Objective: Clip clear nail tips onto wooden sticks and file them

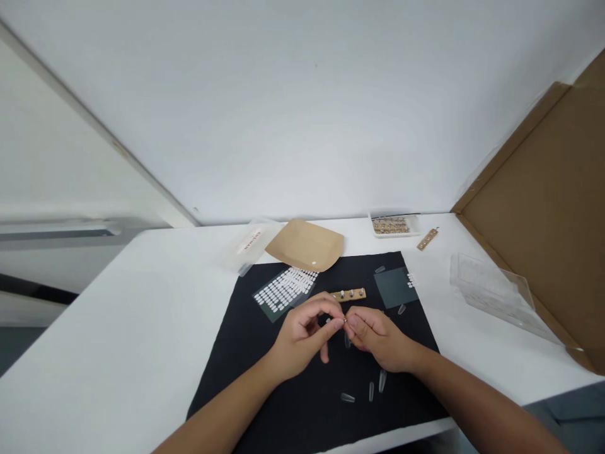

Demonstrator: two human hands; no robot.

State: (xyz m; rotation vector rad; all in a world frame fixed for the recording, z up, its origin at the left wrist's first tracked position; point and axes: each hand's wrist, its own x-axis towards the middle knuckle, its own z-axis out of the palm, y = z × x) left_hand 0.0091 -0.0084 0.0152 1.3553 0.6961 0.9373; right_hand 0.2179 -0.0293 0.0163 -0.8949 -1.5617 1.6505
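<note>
Tiny piece (345, 321), too small and too covered for us to make out, was pinched between our fingertips over the middle of the black mat (297, 413). Behind everything stood the white wall (302, 126), and below it we had the white desk (137, 309). Brown cardboard (543, 176) rose along the desk's right side. The mat covered the near middle of the desk. Over it were our two hands: the left grip (302, 337) was closed on the tiny piece with thumb and index finger, while the right grip (380, 340) closed on it from the right, thumb laid over bent fingers.

At the mat's far edge we saw a brown paper tray (305, 243), and well to the right a clear plastic container (496, 287) near the cardboard. White oval stickers (286, 290) on sheets lay just nearer than the tray, and a dark green sheet (396, 287) lay at the mat's right edge. Far right, a white box (414, 224) held wooden strips, with a loose strip (428, 239) just right of it. Another knobbed strip (357, 294) lay just beyond our hands. Clear nail tips (371, 391) were scattered on the mat, mostly near and right. One white oval (314, 262) lay in the paper tray.
</note>
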